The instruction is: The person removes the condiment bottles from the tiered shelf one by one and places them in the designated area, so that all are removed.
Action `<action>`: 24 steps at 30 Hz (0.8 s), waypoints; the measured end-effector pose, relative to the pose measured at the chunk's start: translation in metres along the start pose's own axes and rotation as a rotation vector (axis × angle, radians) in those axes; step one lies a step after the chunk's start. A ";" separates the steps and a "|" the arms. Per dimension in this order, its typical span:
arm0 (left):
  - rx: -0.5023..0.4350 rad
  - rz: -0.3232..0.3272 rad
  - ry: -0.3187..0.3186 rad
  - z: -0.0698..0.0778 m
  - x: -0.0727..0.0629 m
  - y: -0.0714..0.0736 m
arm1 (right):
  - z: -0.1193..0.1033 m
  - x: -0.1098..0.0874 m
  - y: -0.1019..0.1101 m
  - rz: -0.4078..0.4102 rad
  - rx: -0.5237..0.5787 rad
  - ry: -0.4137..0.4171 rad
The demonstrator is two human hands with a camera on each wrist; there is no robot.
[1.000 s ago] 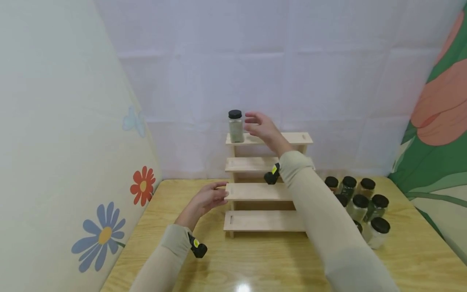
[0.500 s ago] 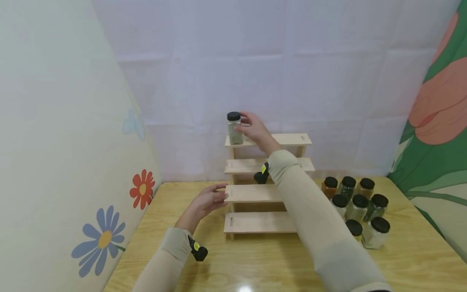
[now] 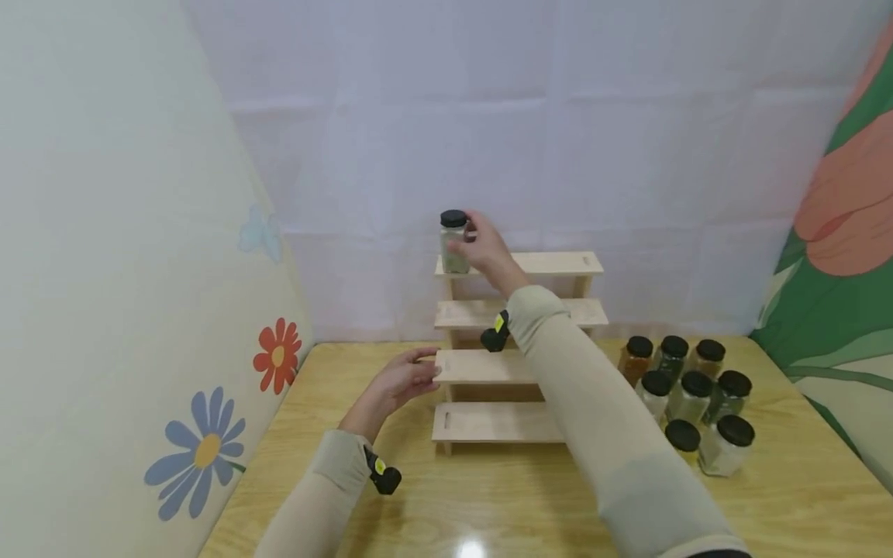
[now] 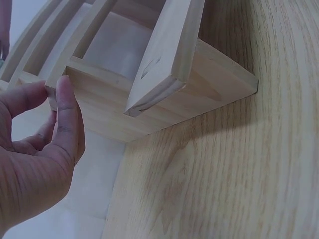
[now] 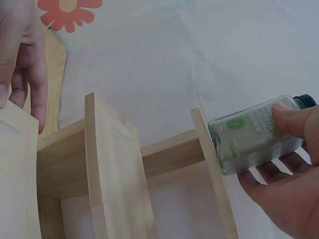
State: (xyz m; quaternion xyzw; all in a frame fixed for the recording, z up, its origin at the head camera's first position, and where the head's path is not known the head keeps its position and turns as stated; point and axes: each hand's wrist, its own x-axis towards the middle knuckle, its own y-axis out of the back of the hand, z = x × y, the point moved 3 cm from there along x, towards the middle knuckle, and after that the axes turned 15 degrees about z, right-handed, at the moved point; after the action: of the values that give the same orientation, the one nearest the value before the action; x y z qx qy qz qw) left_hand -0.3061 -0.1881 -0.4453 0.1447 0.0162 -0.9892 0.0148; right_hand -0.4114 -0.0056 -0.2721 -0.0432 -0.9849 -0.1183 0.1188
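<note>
A clear glass spice jar (image 3: 453, 252) with a black lid stands upright at the left end of the top shelf of a pale wooden tiered rack (image 3: 481, 422). My right hand (image 3: 491, 252) holds this jar from its right side. In the right wrist view, the thumb lies on the labelled face of the jar (image 5: 246, 137) and the fingers curl along the opposite side. Lower down, my left hand (image 3: 399, 381) pinches the left end of the second shelf from the bottom, thumb and fingers on either face of the board, as the left wrist view shows.
Several black-lidded spice jars (image 3: 691, 399) stand grouped on the wooden table (image 3: 418, 511), right of the rack. A white cloth (image 3: 391, 155) hangs behind, and flower-printed panels (image 3: 202, 449) border the sides. My right sleeve (image 3: 600, 418) crosses in front of the rack.
My right hand has moved left from beside the jar and taken hold of it. The jar stays at the top shelf's left end, and my left hand keeps its place on the rack.
</note>
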 end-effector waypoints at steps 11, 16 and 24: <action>-0.021 -0.018 0.000 0.001 0.001 -0.002 | -0.005 -0.005 0.015 -0.022 0.011 0.007; -0.025 -0.009 0.008 -0.002 0.002 0.000 | -0.001 -0.009 0.023 -0.032 0.063 -0.002; -0.022 -0.003 0.016 -0.005 0.002 0.002 | -0.001 -0.015 0.040 -0.041 0.130 -0.014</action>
State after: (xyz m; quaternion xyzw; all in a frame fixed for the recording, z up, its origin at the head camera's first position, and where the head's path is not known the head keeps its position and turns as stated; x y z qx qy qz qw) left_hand -0.3065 -0.1897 -0.4507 0.1525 0.0275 -0.9878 0.0147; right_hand -0.3920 0.0323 -0.2660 -0.0161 -0.9920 -0.0564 0.1120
